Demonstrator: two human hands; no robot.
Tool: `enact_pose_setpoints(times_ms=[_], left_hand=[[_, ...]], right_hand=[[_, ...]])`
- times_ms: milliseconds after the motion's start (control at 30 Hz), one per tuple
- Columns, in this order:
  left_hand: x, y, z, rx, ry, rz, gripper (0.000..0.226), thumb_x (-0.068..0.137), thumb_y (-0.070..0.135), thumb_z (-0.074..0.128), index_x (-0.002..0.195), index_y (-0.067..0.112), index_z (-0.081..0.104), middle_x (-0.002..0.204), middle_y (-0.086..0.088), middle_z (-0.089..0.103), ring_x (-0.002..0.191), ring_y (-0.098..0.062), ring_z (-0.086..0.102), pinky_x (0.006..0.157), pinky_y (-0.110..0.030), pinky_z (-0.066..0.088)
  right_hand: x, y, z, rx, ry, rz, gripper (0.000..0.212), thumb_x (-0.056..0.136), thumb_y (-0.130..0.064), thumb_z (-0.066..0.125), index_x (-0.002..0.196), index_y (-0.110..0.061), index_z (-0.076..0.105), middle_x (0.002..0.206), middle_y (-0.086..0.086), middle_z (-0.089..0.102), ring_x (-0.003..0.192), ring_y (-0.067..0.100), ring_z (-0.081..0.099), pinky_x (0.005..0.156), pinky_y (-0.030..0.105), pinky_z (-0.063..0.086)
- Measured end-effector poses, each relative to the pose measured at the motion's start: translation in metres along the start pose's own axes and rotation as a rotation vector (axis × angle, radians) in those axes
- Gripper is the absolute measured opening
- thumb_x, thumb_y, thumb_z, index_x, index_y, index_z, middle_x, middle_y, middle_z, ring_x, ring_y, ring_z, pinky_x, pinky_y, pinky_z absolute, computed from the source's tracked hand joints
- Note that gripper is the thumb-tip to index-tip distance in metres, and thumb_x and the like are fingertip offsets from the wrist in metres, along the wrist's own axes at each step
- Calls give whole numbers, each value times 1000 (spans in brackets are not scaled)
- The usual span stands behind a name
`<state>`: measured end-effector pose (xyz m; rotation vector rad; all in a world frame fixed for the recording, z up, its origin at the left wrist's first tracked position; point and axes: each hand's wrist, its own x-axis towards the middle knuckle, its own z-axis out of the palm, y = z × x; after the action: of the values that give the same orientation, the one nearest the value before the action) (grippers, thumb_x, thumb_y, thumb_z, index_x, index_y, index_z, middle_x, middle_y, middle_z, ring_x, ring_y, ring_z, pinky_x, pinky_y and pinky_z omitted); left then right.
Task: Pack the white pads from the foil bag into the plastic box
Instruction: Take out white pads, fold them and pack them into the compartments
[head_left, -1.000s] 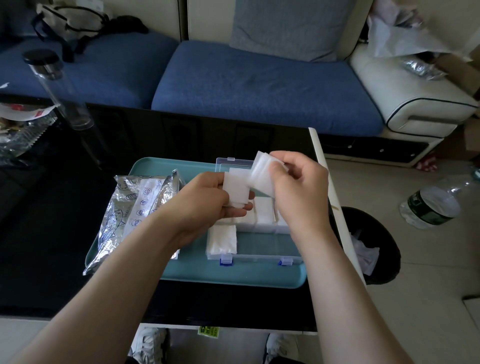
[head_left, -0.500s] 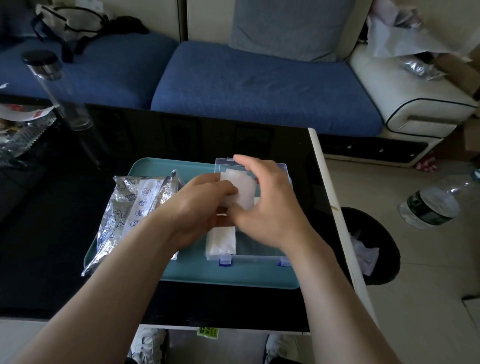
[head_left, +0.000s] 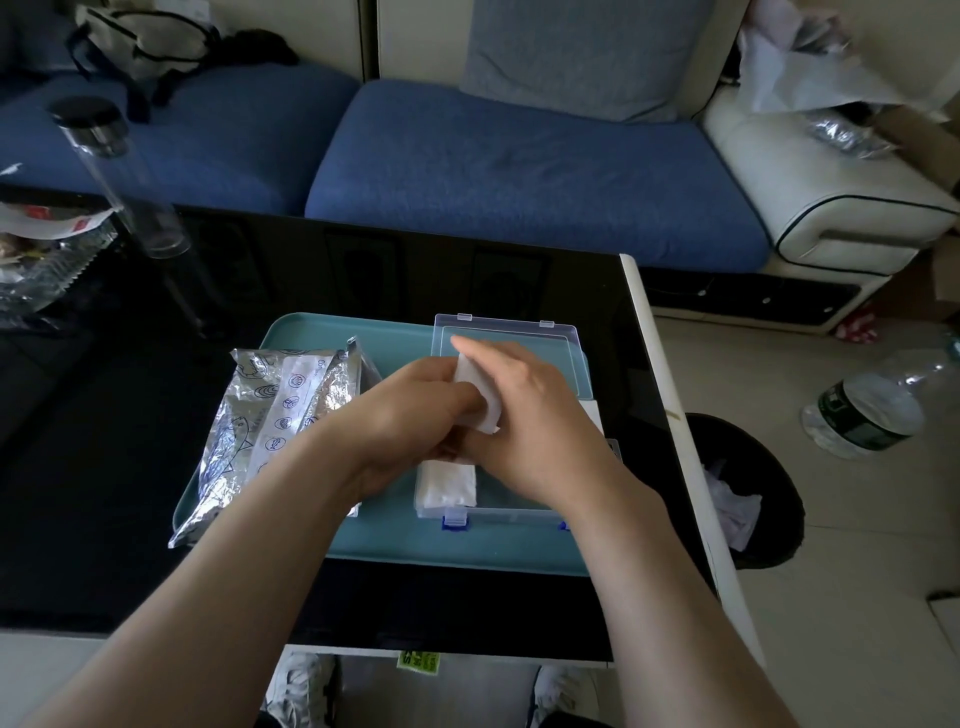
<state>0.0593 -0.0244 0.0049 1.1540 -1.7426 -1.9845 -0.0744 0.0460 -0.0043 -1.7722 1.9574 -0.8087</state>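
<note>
Both hands meet over the clear plastic box (head_left: 519, 512), which stands open on a teal tray (head_left: 467, 551). My left hand (head_left: 410, 415) and my right hand (head_left: 530, 421) hold one white pad (head_left: 480, 392) between them, just above the box. Another white pad (head_left: 448, 484) lies in the box's near left corner; a further white edge (head_left: 592, 413) shows at its right. The crinkled foil bag (head_left: 270, 421) lies on the tray's left side, next to my left forearm. The box's lid (head_left: 506, 340) lies open toward the sofa.
The tray sits on a black glass table (head_left: 130, 415) whose white right edge (head_left: 675, 415) borders the floor. A tall clear bottle (head_left: 119, 176) stands at far left. A black waste bin (head_left: 743, 493) and a plastic bottle (head_left: 872, 405) are on the floor to the right.
My right hand came down from holding a wrapper up high and now closes over the pad with my left hand, low above the box.
</note>
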Motion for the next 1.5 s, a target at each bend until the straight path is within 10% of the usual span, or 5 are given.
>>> enact_pose_setpoints(times_ms=[433,600,900,1167,1500], left_hand=[[0,1,0,13,24,-6,30,96,-2,42,121,-1,60,95,-16,69,86,-25,67,79,-38,57],[0,2,1,91,85,-5,26,102,3,46,127,10,43,102,-11,72,93,-25,75,79,-39,58],[3,-18,-8,835,312,215,22,84,4,67,99,20,67,98,4,61,95,-18,58,70,-23,37],[-2,-25,8,1002,125,27,41,78,47,85,103,31,57,116,0,38,106,-30,53,94,-38,48],[4,-30,11,1065,123,-68,30,78,34,85,104,24,73,125,-9,44,121,-35,50,102,-47,50]], right_hand=[[6,-8,-3,424,-104,217,71,93,-21,57,161,-32,39,157,-10,47,142,9,47,118,32,40],[5,2,-8,367,136,227,36,98,-10,68,128,-28,74,114,-11,75,94,4,73,84,25,62],[-8,29,-8,239,34,471,25,99,-8,60,113,-23,74,90,-5,60,71,9,58,45,11,39],[-26,29,9,-37,24,392,18,94,-13,75,106,-25,69,95,-11,60,90,8,60,78,27,50],[-29,37,20,-52,-49,409,25,96,-14,72,111,-29,59,108,-1,58,94,12,51,62,12,31]])
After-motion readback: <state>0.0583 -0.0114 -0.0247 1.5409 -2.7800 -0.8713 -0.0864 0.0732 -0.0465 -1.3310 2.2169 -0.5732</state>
